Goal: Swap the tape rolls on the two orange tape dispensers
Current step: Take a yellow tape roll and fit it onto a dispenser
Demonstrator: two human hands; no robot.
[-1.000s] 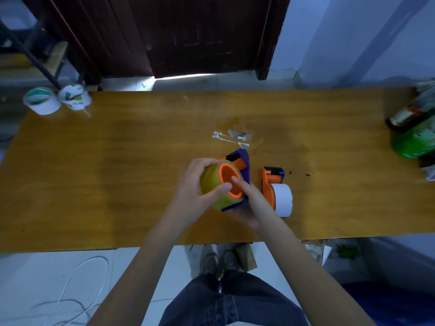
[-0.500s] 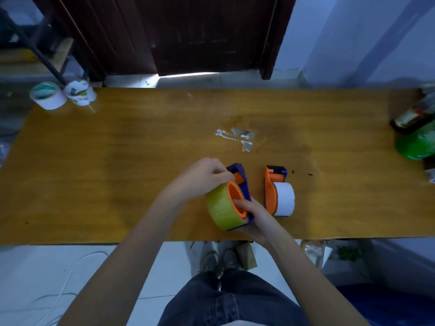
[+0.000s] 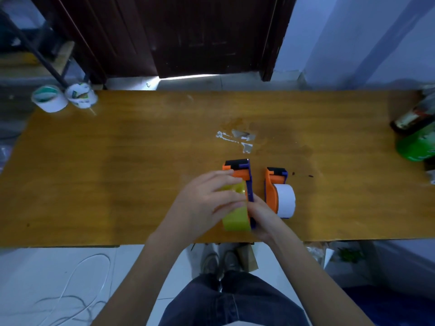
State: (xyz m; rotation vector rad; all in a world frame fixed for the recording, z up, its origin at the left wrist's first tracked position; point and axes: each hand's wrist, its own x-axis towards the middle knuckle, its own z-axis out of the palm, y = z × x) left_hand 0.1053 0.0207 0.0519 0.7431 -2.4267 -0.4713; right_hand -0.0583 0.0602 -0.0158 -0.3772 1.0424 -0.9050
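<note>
Table [image 3: 117, 172], mid-frame: glossy varnished wood. Dispensers [image 3: 270, 196]: smooth orange plastic. Yellow roll [image 3: 235, 222]: shiny film; white roll [image 3: 286, 200], centre-right: matt.

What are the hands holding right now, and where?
Left hand covers the yellow tape roll; right hand grips that dispenser at its near end.

The left dispenser [image 3: 244, 184], tipped on its side a second ago with its orange hub facing up, now stands upright on the counter [image 3: 117, 172], parallel to the other one. The left hand [image 3: 204, 203] has come over the top of the yellow tape roll [image 3: 235, 220], its fingers spread across it. The right hand [image 3: 263, 217] has shifted to grip the dispenser's near end.
</note>
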